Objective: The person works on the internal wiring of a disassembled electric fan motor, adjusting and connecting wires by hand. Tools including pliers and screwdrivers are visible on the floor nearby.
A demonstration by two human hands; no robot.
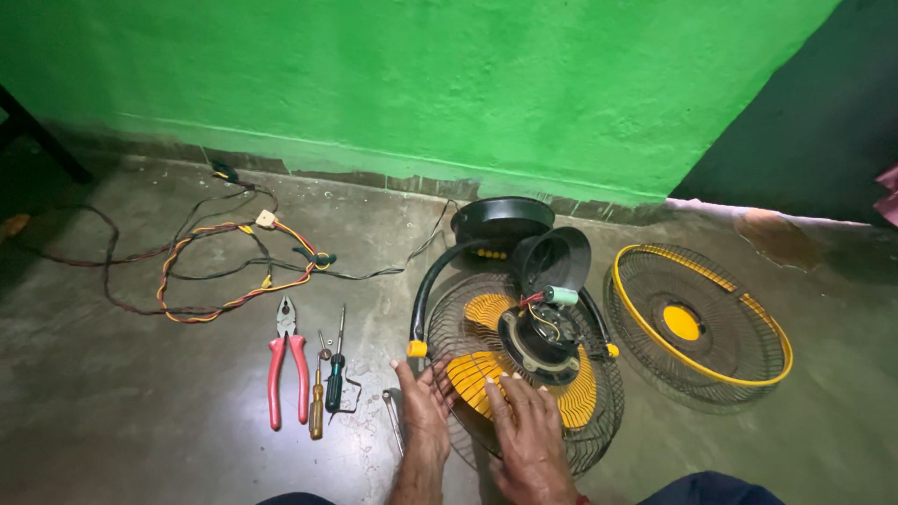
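Fingers (510, 388) of both hands lie spread flat on the wire fan guard (468, 374), the motor (543, 337) just beyond the right hand (528, 435).

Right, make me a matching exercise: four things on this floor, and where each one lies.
Things:
1. pliers
2. loose fan guard
3. wire bundle
4. left hand

Places:
A. far right, beside the fan
B. on the wire grille over the yellow blades
C. far left, near the green wall
D. left of the screwdrivers

Pairs: 1-D, 2-A, 3-C, 4-B
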